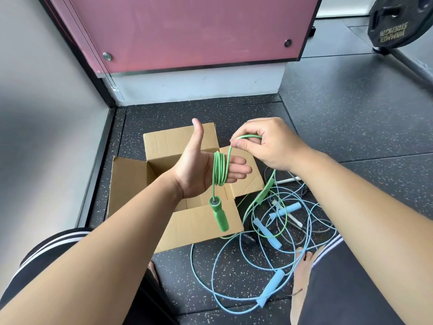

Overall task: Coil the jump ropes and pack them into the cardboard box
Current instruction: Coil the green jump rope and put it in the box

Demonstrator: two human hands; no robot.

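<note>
Fingers of the left hand lie straight, thumb up, the green jump rope looped round them, the right hand pinching its next stretch just above — one green handle dangles over the open cardboard box, the other seemingly among blue ropes beside it.

The jump rope round my left hand is bright green, handle included; the ropes on the floor to the right are pale blue. The cardboard box is plain tan, the floor black flecked white, the far panel dusty pink, my shorts black with white stripes.
</note>
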